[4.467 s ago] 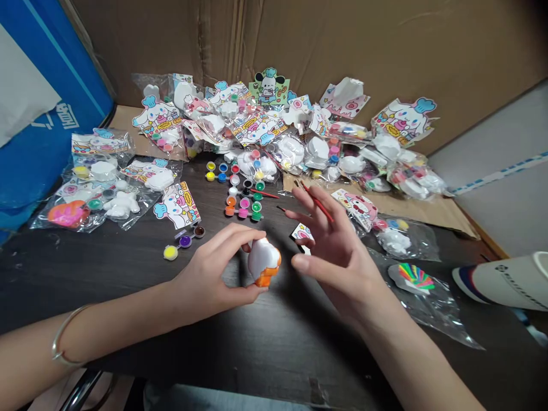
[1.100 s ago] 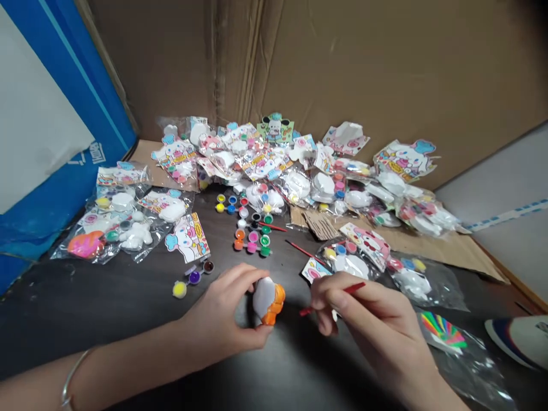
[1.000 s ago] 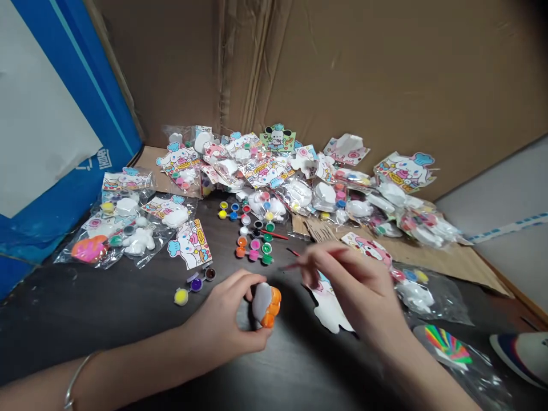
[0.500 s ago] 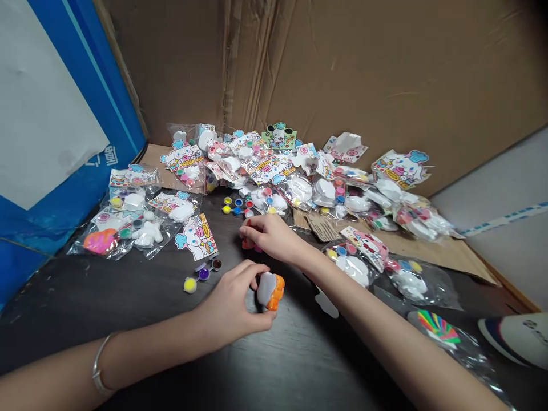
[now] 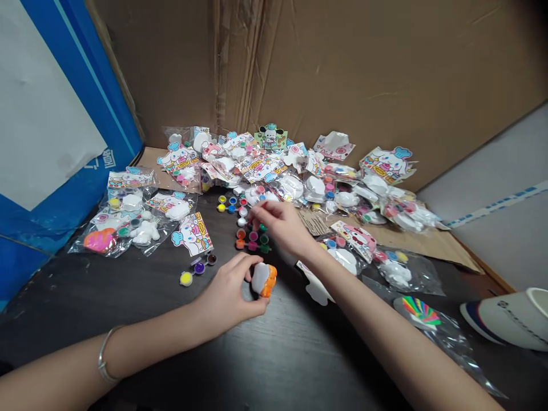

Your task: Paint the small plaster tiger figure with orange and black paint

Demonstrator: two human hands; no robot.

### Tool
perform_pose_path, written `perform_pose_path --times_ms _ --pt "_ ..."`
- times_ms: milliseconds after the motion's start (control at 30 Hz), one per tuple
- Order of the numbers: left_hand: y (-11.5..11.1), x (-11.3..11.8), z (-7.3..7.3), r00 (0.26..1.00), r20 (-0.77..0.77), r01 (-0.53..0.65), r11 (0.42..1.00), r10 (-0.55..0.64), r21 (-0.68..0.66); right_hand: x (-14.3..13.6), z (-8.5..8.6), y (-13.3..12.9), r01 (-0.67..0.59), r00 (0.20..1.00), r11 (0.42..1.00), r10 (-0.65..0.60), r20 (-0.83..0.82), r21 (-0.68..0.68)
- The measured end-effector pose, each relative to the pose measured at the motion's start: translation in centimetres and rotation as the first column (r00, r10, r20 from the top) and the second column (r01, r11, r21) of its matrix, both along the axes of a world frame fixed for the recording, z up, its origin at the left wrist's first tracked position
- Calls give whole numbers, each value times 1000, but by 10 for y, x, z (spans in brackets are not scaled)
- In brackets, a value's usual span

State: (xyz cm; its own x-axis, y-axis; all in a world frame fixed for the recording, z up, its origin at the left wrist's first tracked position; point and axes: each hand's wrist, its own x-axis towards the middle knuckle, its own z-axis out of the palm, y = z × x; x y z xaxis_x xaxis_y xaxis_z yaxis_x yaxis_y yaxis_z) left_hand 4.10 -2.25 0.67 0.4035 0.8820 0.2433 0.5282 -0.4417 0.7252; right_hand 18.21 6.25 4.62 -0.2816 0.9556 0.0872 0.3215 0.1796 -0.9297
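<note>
My left hand [image 5: 233, 288] grips a small figure [image 5: 264, 279], grey-white on its left side and glossy orange on its right, just above the dark table. My right hand [image 5: 285, 228] is closed in a pinch over the paint pots, and what it holds, if anything, is too small to make out. Below its fingers stand open pots of orange, magenta and green paint [image 5: 252, 241]. Behind them are yellow, blue and red pots [image 5: 232, 205]. To the left lies a strip of yellow, purple and dark brown pots [image 5: 199, 268].
Plastic packets with white figures [image 5: 289, 187] are heaped along the cardboard wall [image 5: 342, 68]. More packets [image 5: 145, 233] lie at the left. A printed card [image 5: 192, 234] is near them. At the right are a paper cup [image 5: 509, 317] and a bag with a striped multicoloured piece [image 5: 422, 312].
My right hand has moved right and slightly up, uncovering the orange and magenta pots. My left hand still holds the figure. The view has shifted a little.
</note>
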Motion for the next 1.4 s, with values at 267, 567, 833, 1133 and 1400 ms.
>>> perform_pose_path --times_ms 267,567,833,1133,1400 --pt "17 7 0 1000 15 19 968 -23 250 40 -4 -60 430 796 880 -264 -545 202" --pt "27 2 2 977 -196 204 671 -90 713 48 -6 -84 324 873 911 -184 -452 255" --pt "23 1 2 973 -208 221 661 -99 717 49 -6 -87 225 943 904 -109 -314 363" --pt "23 1 1 975 -199 215 678 -103 703 52 -5 -87 208 950 920 -109 -293 332" --pt "22 1 2 971 -214 231 650 -106 724 52 -5 -88 211 945 933 -118 -307 291"
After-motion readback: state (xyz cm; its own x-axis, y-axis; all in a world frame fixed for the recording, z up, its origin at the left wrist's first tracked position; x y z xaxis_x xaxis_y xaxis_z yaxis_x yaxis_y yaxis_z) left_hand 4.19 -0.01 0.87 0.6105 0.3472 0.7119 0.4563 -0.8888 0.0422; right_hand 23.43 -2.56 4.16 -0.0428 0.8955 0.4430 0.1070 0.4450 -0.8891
